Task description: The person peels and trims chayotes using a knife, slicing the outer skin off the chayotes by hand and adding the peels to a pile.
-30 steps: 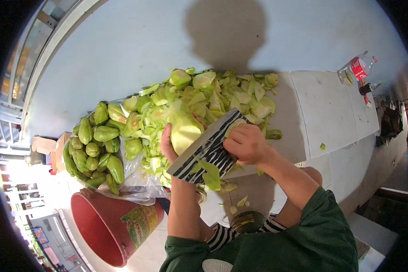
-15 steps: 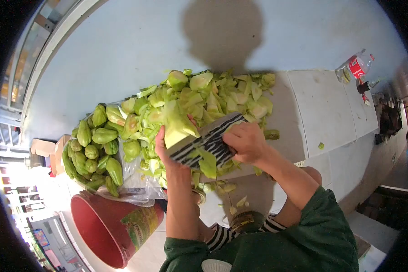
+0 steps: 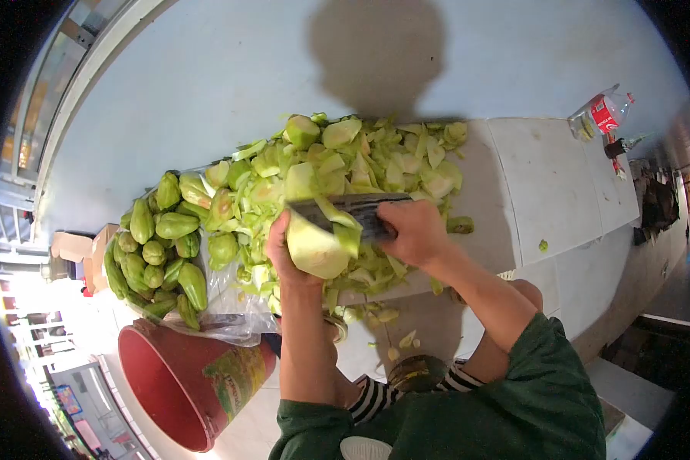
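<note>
My left hand [image 3: 285,253] is closed round a large pale green chayote [image 3: 314,251] whose skin is partly cut away. In my right hand [image 3: 412,230] is a wide knife [image 3: 369,217] with a black-and-white striped blade, blurred by motion. The blade lies across the upper side of the chayote, and a green strip of peel [image 3: 345,230] hangs over it. Beyond both hands spreads a heap of peelings and cut chayote pieces [image 3: 376,157].
Whole chayotes [image 3: 157,249] are piled on the left, beside clear plastic [image 3: 234,326]. A red bucket [image 3: 169,399] lies tipped on its side below them. At the far right stand a plastic bottle [image 3: 606,113] and a small dark bottle [image 3: 617,147]. A pale wall [image 3: 207,69] rises behind the heap.
The knife has swung from a downward slant to nearly level, its blade now blurred. My left hand has turned the chayote so its pale cut side faces down towards me.
</note>
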Available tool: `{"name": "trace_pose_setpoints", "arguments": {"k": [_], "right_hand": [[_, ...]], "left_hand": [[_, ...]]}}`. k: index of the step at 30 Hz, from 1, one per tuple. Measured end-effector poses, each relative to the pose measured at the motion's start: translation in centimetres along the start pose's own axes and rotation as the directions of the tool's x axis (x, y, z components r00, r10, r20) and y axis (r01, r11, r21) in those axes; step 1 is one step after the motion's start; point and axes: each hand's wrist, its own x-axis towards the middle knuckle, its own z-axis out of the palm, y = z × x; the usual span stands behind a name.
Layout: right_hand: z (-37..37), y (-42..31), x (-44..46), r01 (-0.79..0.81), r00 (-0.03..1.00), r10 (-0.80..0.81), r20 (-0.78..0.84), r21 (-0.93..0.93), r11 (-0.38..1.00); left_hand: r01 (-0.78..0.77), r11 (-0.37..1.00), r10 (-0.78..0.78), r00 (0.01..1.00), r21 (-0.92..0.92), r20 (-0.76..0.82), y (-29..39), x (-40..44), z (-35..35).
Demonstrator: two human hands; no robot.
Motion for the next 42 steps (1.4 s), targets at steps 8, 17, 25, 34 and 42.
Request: {"name": "trace_pose_setpoints", "arguments": {"k": [8, 17, 25, 34, 42], "right_hand": [[-0.1, 0.1, 0.3, -0.219, 0.964, 0.238, 0.116, -0.157, 0.963], [-0.6, 0.8, 1.2, -0.38, 0.907, 0.406, 0.116, -0.196, 0.904], [-1.2, 0.3, 1.5, -0.538, 0.818, 0.533, 0.217, -0.041, 0.842], [0.7, 0.1, -0.3, 0.265, 0.963, -0.268, -0.041, -0.061, 0.962], [-0.5, -0.4, -0.4, 0.235, 0.972, -0.235, 0.016, -0.074, 0.969]], "left_hand": [[0.042, 0.999, -0.042, 0.999, 0.021, 0.027, 0.0, -0.4, 0.0], [0.005, 1.0, -0.005, 0.999, -0.001, -0.052, 0.0, -0.6, 1.2], [0.003, 0.975, -0.031, 0.992, -0.222, -0.123, 0.0, -0.3, 2.1], [-0.007, 0.995, 0.001, 0.999, -0.101, -0.052, -0.4, 0.5, 0.4], [-0.043, 0.998, 0.048, 0.989, 0.041, -0.137, -0.6, 0.3, 1.8]]}}
